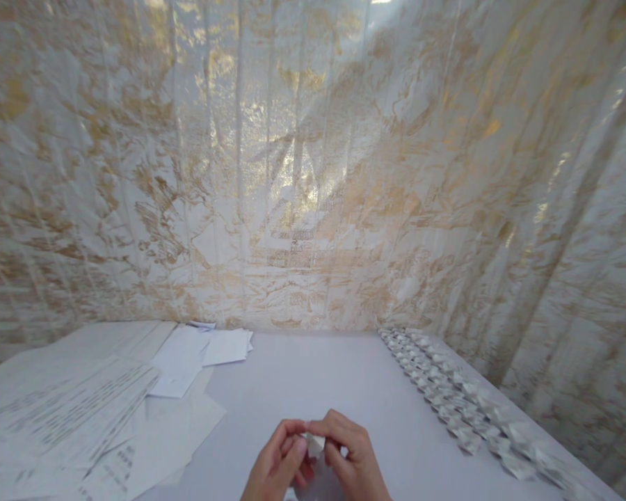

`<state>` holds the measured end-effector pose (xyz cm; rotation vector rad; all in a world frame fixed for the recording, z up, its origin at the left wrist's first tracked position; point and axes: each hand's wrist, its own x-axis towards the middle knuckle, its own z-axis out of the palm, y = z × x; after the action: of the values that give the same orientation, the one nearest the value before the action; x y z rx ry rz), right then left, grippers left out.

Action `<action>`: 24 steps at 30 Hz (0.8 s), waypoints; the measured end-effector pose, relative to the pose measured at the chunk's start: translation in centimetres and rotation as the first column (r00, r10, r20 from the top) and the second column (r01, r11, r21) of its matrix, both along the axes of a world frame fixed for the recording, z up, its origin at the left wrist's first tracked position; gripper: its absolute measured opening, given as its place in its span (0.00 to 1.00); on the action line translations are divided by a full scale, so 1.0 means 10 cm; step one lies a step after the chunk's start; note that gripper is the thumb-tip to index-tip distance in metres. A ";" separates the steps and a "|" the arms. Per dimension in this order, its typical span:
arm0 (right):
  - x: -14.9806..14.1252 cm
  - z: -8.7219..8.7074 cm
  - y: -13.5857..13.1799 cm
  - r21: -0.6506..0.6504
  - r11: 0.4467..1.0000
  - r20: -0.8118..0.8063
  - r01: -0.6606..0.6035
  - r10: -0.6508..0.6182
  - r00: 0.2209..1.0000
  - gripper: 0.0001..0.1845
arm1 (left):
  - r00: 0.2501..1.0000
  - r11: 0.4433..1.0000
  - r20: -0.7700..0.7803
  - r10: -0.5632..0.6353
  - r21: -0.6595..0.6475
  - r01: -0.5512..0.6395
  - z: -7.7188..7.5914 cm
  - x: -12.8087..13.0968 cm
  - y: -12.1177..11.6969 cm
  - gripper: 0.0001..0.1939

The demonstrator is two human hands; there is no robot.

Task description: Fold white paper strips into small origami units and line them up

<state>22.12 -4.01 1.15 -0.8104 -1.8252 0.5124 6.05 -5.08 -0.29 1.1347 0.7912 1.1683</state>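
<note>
Low in the middle of the head view, my left hand and my right hand meet above a white table. Both pinch a small folded piece of white paper between their fingertips. The fingers of each hand are curled closed around it. Most of the piece is hidden by my fingers.
Loose printed sheets and cut white paper squares lie spread over the table's left side. A long double row of small folded paper pieces runs along the right edge. A crinkled white and gold curtain hangs close behind the table and on the right.
</note>
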 end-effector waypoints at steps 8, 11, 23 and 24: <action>-0.06 -0.07 -0.05 -0.064 0.997 -0.023 -0.038 0.036 0.999 0.20 | 1.000 1.000 0.015 0.020 -0.017 -0.020 0.00 0.02 -0.02 0.27; -0.05 -0.11 -0.06 -0.243 0.967 -0.094 -0.072 0.050 0.994 0.17 | 0.999 0.999 -0.004 0.037 0.006 -0.037 0.04 -0.01 0.00 0.26; -0.10 -0.05 -0.01 -0.461 0.886 -0.276 -0.052 -0.087 0.957 0.24 | 0.980 0.998 -0.198 0.029 0.056 -0.019 0.00 -0.06 0.00 0.30; -0.11 -0.05 -0.01 -0.454 0.890 -0.277 -0.046 -0.092 0.957 0.22 | 0.975 0.998 -0.220 0.026 0.055 -0.014 -0.02 -0.06 0.00 0.31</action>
<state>21.06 -4.16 0.66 -1.0085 -1.4332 1.0174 5.48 -5.13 -0.47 1.3196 0.9476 1.0971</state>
